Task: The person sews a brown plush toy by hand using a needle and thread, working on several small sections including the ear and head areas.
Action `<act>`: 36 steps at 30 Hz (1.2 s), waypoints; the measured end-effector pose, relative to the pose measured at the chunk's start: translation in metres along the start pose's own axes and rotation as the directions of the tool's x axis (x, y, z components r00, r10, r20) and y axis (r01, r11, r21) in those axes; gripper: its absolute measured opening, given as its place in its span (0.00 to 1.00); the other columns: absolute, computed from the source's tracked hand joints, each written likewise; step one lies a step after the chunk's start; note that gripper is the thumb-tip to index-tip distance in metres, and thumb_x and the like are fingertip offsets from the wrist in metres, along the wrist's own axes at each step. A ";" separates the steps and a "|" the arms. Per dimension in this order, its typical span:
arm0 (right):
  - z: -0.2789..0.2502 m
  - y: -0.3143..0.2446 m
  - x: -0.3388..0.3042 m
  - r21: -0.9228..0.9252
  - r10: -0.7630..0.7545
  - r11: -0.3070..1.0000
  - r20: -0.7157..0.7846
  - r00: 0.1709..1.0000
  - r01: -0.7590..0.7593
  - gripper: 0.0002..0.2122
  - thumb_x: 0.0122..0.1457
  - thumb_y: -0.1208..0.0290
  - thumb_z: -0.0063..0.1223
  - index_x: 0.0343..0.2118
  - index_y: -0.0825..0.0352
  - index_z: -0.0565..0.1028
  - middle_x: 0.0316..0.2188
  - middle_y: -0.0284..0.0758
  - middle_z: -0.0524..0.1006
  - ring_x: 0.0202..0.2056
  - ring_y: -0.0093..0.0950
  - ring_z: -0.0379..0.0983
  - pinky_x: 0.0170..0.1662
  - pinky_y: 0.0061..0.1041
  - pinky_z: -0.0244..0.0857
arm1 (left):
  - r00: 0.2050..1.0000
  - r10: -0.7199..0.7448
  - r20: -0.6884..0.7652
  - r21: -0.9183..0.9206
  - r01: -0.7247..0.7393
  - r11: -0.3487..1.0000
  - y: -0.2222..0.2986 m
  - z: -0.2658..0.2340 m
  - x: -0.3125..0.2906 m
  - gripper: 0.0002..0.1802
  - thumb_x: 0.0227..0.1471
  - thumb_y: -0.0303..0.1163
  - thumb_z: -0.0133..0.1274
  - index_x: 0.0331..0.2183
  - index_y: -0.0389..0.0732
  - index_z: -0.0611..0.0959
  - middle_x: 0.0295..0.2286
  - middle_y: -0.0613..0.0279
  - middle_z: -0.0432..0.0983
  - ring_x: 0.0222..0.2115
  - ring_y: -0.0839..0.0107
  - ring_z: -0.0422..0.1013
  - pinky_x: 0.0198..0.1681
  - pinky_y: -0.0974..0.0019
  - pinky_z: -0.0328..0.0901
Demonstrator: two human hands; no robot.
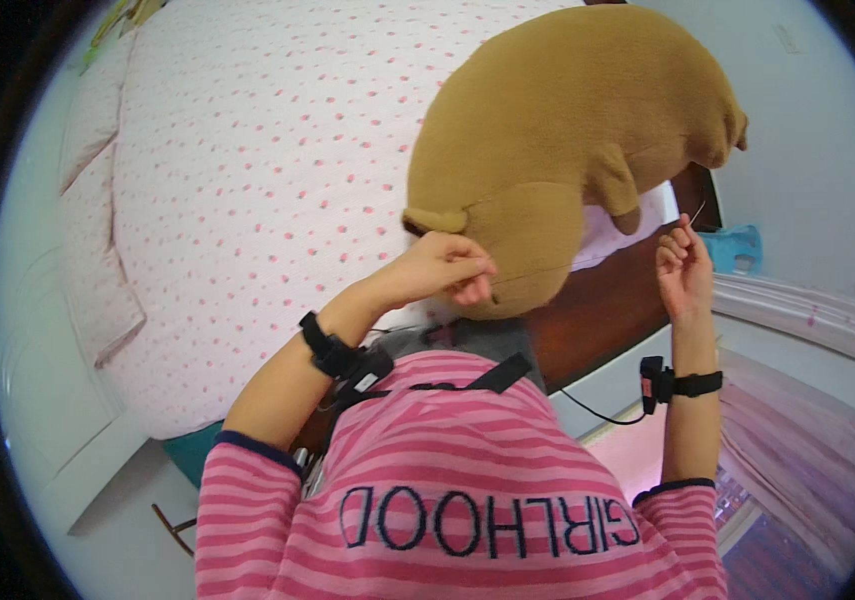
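Observation:
A large brown plush animal [547, 110] lies on its side along the bed's right part, its head end nearest me and its ear by my left wrist. My left hand [452, 268] is over the plush head, fingers curled and pressed together. What they pinch, if anything, is hidden. Off to the right, my right hand [685, 270] is raised apart from the plush, closed on a thin pale needle-like stick [696, 212] that points up from the fingertips. Black straps with small devices circle both my wrists.
The bed [257, 190] has a white sheet with small pink prints, and pillows [107, 240] at the left. Dark wood edging [607, 300] runs below the plush. A light blue plastic object [737, 248] stands beyond my right hand, near a sheer curtain [797, 420].

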State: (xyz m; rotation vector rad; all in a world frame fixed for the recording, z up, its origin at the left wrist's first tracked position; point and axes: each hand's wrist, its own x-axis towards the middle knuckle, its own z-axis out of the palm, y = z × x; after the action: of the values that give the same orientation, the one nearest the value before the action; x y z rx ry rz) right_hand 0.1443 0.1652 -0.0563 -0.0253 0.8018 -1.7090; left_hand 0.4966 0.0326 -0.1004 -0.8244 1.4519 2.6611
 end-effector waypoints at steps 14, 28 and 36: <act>-0.015 -0.033 -0.016 0.126 -0.174 0.977 -0.010 0.985 0.174 0.10 0.61 0.74 0.45 0.43 0.68 0.72 0.23 0.28 0.68 0.28 0.16 0.66 0.26 0.13 0.66 | 0.869 0.366 -0.333 0.470 -0.184 0.863 -0.002 -0.005 -0.017 0.14 0.51 0.34 0.56 0.39 0.38 0.81 0.37 0.63 0.77 0.34 0.80 0.71 0.37 0.73 0.65; 0.058 0.172 0.043 -0.985 0.059 0.006 0.174 0.983 0.174 0.09 0.50 0.73 0.55 0.33 0.71 0.78 0.25 0.40 0.79 0.27 0.25 0.75 0.32 0.22 0.67 | 0.606 0.699 -0.381 0.864 -0.037 0.503 -0.040 -0.029 0.059 0.14 0.44 0.33 0.58 0.35 0.39 0.77 0.31 0.55 0.75 0.34 0.56 0.72 0.37 0.59 0.66; 0.062 0.169 0.043 -0.971 0.033 -0.178 0.156 0.987 0.159 0.09 0.49 0.72 0.55 0.30 0.72 0.78 0.22 0.41 0.78 0.24 0.26 0.75 0.30 0.23 0.67 | 0.617 0.701 -0.356 0.698 -0.323 0.639 -0.041 -0.037 0.052 0.12 0.48 0.29 0.52 0.38 0.43 0.80 0.28 0.57 0.75 0.31 0.58 0.72 0.35 0.60 0.66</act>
State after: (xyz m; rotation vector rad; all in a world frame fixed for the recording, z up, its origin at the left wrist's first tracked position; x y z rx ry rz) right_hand 0.3009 0.0847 -0.1135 -1.3443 1.9252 -0.6020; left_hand 0.4778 0.0142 -0.1716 -1.4104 2.9100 1.9968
